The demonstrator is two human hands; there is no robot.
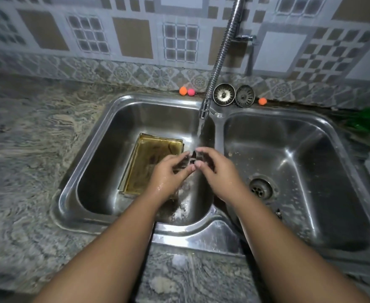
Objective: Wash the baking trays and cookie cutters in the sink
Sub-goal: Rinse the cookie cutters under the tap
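A small dark cookie cutter (193, 159) is held under the running water (198, 134) above the left basin (101, 162). It is pinched between the curled fingers of the left hand (171, 171) and the right hand (218, 169). A golden baking tray (151, 158) is seen lying in that basin, partly hidden by the left hand.

Left grip (171, 171), right grip (214, 169), close together
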